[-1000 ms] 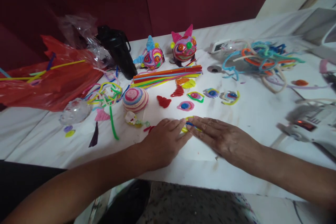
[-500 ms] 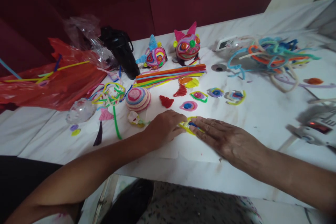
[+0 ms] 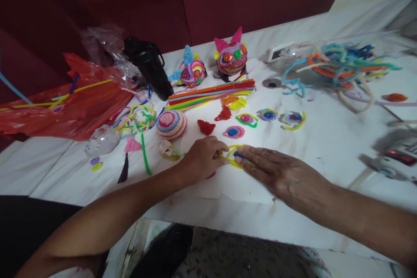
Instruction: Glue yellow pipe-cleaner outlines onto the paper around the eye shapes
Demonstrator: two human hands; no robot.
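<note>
On the white paper lies an eye shape made of pipe cleaners [image 3: 233, 160], with a yellow outline and a blue centre. My left hand [image 3: 202, 158] pinches the left tip of its yellow outline between thumb and fingers. Flat across its right part rests my right hand [image 3: 278, 171], fingers stretched out, covering that side. Just beyond are a pink and blue eye [image 3: 233, 132], a green-edged eye [image 3: 246, 120], a blue and yellow eye [image 3: 267, 115] and a white and blue eye [image 3: 293, 119]. A red fuzzy piece [image 3: 206, 127] lies past my left hand.
A coiled striped dome [image 3: 171, 125] and a bundle of pipe cleaners [image 3: 211, 93] lie behind my left hand. Farther back stand a black bottle [image 3: 148, 67] and a pink-eared animal head [image 3: 232, 56]. At right are tangled pipe cleaners [image 3: 345, 67] and a glue gun [image 3: 395, 160].
The fingers of my left hand have shifted slightly left along the yellow outline, showing more of the eye. A bit of red now shows below that hand. My right hand stays flat.
</note>
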